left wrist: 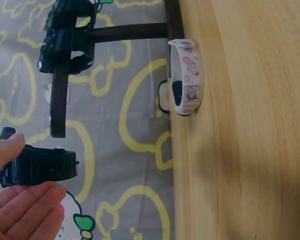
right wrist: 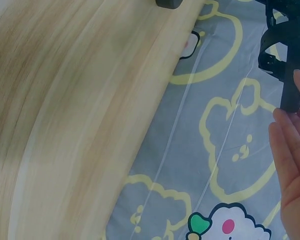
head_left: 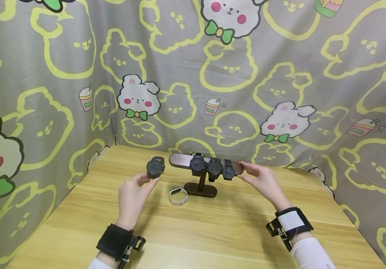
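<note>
My left hand (head_left: 133,195) pinches a black watch (head_left: 155,167) between thumb and fingers, raised just left of a dark wooden T-shaped watch stand (head_left: 179,160). In the left wrist view this watch (left wrist: 45,164) has its strap closed in a loop beside the bar's bare end (left wrist: 59,110). Three black watches hang on the bar: one near the middle (head_left: 198,164), a second (head_left: 214,168) beside it, and a smaller one (head_left: 228,172) toward the right. My right hand (head_left: 262,183) grips the bar's right end between thumb and fingers.
A white patterned wristband (head_left: 178,196) with a dark module lies on the wooden table (head_left: 209,231), left of the stand's oval base (head_left: 200,189). A grey curtain (head_left: 183,74) printed with cartoon animals hangs behind and along both sides.
</note>
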`<state>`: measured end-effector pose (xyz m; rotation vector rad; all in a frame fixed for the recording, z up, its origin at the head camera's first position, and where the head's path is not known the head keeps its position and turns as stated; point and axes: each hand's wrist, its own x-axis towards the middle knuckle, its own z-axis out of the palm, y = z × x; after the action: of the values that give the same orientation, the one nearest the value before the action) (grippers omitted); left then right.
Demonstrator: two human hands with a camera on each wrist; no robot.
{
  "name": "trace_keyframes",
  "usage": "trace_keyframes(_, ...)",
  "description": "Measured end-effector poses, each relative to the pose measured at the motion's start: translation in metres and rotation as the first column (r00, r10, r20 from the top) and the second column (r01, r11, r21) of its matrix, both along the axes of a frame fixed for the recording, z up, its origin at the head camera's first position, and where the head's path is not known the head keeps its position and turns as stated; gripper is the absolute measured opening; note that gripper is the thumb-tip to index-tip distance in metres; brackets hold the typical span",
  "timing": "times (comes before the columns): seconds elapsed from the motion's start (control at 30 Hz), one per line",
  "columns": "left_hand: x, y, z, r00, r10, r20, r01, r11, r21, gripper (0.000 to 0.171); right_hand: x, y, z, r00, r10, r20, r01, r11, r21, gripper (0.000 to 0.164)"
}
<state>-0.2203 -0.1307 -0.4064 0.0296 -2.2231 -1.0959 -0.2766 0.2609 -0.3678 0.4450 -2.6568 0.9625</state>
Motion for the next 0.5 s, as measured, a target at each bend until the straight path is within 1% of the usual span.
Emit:
trace_keyframes(0.2,-0.007,0.001,-0.002,1.000,-0.004,-0.006,0.004,1.000,0.013,0.033,-0.001,0.000,0.000,1.000,-0.002,0.003,0.002,1.000,0.000,0.047)
trace_keyframes(0.5,-0.017,0.005,-0.005,0.999,0.011,-0.044,-0.010,1.000,0.016,0.032,-0.002,0.001,-0.002,1.000,0.017,-0.002,-0.017,1.000,-0.024,0.045)
